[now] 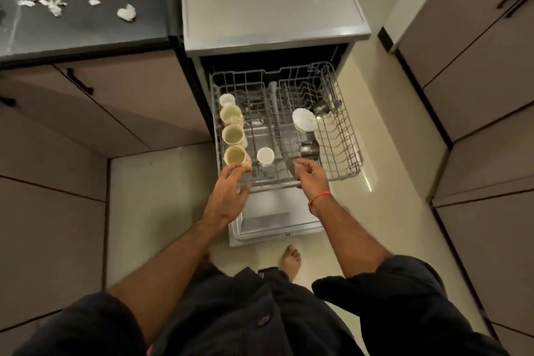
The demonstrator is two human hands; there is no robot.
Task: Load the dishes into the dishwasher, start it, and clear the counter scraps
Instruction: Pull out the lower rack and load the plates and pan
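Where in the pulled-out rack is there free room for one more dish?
In the grey wire rack, free: the middle strip between the cream cups and white bowl, and the rear right tines. Crowded: the left cup column and around the steel cups.

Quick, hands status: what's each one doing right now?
Left hand: open, empty, fingers at the rack front by the nearest cup.
Right hand: loosely curled, holding nothing, at the rack front.

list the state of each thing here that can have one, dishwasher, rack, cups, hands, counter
dishwasher door: open, folded down
rack: pulled out, partly loaded
cups: upright in a row at the rack's left side
bowl: tilted in the right half
left hand: at the rack's front edge, empty
right hand: at the front edge, empty
counter: strewn with scraps
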